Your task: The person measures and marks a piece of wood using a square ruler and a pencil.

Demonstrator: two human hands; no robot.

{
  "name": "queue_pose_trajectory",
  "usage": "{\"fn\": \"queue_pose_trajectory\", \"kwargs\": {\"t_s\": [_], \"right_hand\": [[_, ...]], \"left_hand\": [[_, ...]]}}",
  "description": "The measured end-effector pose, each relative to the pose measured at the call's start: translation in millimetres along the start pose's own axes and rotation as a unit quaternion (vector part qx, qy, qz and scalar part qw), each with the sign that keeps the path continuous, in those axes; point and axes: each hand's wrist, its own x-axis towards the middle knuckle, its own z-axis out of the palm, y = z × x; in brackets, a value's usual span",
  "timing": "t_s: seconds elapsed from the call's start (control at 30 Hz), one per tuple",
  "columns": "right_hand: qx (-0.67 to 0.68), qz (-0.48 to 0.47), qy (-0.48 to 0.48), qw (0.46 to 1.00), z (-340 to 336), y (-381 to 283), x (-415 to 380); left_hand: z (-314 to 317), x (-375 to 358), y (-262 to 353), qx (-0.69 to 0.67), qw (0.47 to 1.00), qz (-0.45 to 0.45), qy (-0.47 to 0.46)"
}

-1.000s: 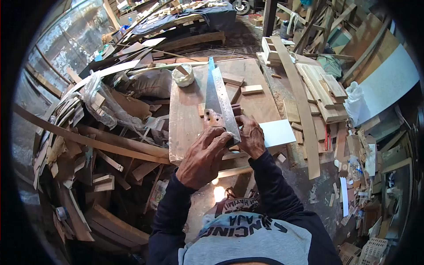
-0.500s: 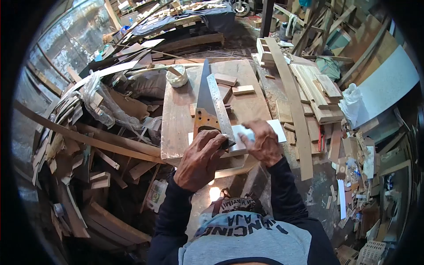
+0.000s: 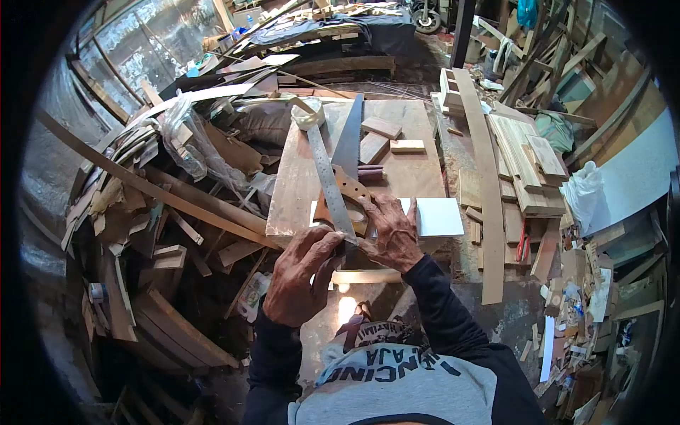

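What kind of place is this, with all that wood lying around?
It looks like a woodworking shop, perhaps a carpenter's. You can tell from the handsaw on the worktable, the metal square in the left hand, and the stacked boards on the right.

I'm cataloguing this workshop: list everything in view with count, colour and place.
Bench: one, brown, centre
Saw: one, grey and brown, on bench
Ruler: one, silver, crossing saw
Cup: one, off-white, bench's far left
Blocks: three, light brown, right of saw
Rods: apparently two, dark, right of saw
Sheet: one, white, bench's near edge
Strip: one, tan, right of bench
Planks: several, pale, right of strip
Bag: one, white, right of planks
Panel: one, white, far right
Wheel: one, dark, picture's top
Scraps: uncountable, mostly brown, both sides
Shirt: one, grey and dark, bottom
Left grip: one, bare, at ruler's near end
Right grip: one, bare, on or beside saw
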Motion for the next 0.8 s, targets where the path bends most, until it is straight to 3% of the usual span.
{"fn": "queue_pose_trajectory", "kwargs": {"t_s": [0.4,0.47,0.57,0.8], "right_hand": [[0.027,0.012,-0.002,1.000,6,6,16],[-0.003,0.002,0.003,1.000,-8,19,6],[0.026,0.063,0.024,0.997,-44,42,-18],[-0.037,0.033,-0.091,0.995,-69,77,-40]], "left_hand": [[11,10,1,-0.030,0.998,0.045,-0.039],[20,17,1,-0.035,0.996,0.070,-0.051],[40,24,-2,-0.041,0.992,0.095,-0.068],[90,32,-17,-0.029,0.991,0.101,-0.084]]}}
